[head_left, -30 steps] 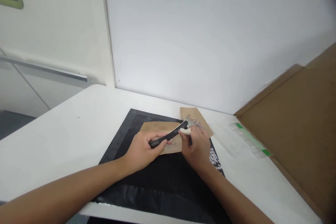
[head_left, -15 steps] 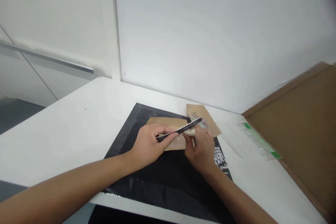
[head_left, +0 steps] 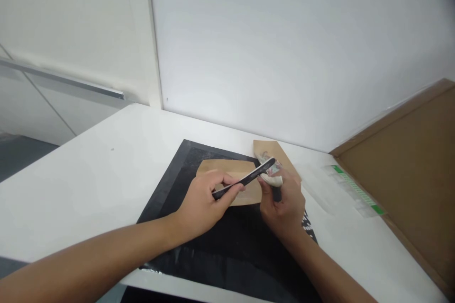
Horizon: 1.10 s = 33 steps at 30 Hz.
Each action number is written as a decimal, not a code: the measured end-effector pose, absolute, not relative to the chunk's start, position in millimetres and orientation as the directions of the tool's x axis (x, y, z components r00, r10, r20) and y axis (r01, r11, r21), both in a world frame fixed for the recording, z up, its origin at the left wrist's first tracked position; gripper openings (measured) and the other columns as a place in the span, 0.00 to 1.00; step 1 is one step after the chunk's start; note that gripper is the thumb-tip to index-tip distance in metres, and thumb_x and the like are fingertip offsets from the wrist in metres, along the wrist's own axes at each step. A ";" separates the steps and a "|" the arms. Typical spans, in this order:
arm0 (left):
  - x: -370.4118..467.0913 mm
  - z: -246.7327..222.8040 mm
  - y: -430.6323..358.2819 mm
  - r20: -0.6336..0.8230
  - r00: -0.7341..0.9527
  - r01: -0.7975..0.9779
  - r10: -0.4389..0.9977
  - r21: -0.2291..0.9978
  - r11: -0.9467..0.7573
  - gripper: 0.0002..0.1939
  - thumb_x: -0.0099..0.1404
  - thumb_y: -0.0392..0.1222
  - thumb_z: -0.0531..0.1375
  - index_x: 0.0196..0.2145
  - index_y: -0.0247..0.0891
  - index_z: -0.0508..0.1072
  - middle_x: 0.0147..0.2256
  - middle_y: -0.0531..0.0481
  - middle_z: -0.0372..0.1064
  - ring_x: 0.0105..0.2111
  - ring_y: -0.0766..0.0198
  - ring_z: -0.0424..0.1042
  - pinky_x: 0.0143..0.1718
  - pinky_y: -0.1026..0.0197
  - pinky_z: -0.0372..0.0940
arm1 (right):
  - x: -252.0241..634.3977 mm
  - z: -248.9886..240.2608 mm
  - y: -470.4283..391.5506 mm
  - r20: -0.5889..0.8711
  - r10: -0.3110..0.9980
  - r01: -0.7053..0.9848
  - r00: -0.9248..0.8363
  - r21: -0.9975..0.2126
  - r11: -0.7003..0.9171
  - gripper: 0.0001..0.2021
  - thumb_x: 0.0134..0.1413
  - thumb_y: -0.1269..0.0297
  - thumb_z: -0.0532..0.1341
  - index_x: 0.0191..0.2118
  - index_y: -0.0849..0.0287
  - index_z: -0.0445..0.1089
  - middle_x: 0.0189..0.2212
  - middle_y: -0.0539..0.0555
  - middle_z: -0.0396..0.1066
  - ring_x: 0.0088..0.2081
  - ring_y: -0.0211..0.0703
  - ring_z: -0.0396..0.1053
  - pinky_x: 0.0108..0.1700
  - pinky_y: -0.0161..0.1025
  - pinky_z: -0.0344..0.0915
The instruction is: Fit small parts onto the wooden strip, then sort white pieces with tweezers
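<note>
My left hand pinches one end of a black nail file, flat and long with a pale edge and a rounded tip, slanting up to the right. In my right hand is a small whitish curved piece, gripped between thumb and fingers just below the file's far end. Whether the two touch I cannot tell. A brown paper sheet lies under the file, on a black mat. Part of the paper is hidden by my left hand.
Behind my right hand lies a brown paper packet with a clear, printed front. A transparent bag with a green strip rests on the white table at the right. Brown cardboard stands along the right side, a white wall behind.
My right hand has moved a little to the right with the whitish piece, which shows more now. My left hand still holds the nail file, nearly in place.
</note>
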<state>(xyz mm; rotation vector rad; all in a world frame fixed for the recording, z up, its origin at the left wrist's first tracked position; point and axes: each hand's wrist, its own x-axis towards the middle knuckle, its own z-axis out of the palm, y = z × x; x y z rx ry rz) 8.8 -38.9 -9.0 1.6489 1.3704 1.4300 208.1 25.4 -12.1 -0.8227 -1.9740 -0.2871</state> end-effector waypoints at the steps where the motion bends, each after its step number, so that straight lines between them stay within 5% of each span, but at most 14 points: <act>1: 9.0 -9.6 -39.2 0.364 -0.088 0.335 0.927 0.888 -0.316 0.07 0.69 0.47 0.64 0.38 0.44 0.81 0.39 0.53 0.81 0.39 0.60 0.78 0.42 0.59 0.70 | 206.6 -12.3 24.4 0.837 0.422 0.649 -0.349 -0.108 0.753 0.07 0.65 0.70 0.62 0.37 0.54 0.63 0.29 0.53 0.70 0.33 0.48 0.70 0.41 0.47 0.62; 22: 5.6 -20.4 -30.8 0.483 -0.056 0.438 0.874 0.798 -0.413 0.07 0.70 0.45 0.64 0.38 0.42 0.80 0.37 0.50 0.80 0.38 0.59 0.78 0.41 0.60 0.69 | 213.4 -15.1 31.2 0.822 0.339 0.663 -0.458 0.062 0.746 0.10 0.65 0.69 0.63 0.34 0.55 0.62 0.27 0.51 0.69 0.32 0.47 0.68 0.40 0.45 0.60; 33: 9.0 -22.1 -33.9 0.417 -0.065 0.419 0.906 0.836 -0.355 0.09 0.71 0.47 0.62 0.40 0.45 0.82 0.39 0.52 0.82 0.38 0.60 0.79 0.41 0.61 0.70 | 209.2 -16.6 28.8 0.809 0.386 0.681 -0.444 0.025 0.732 0.12 0.68 0.69 0.60 0.32 0.54 0.59 0.25 0.50 0.64 0.29 0.47 0.63 0.38 0.44 0.58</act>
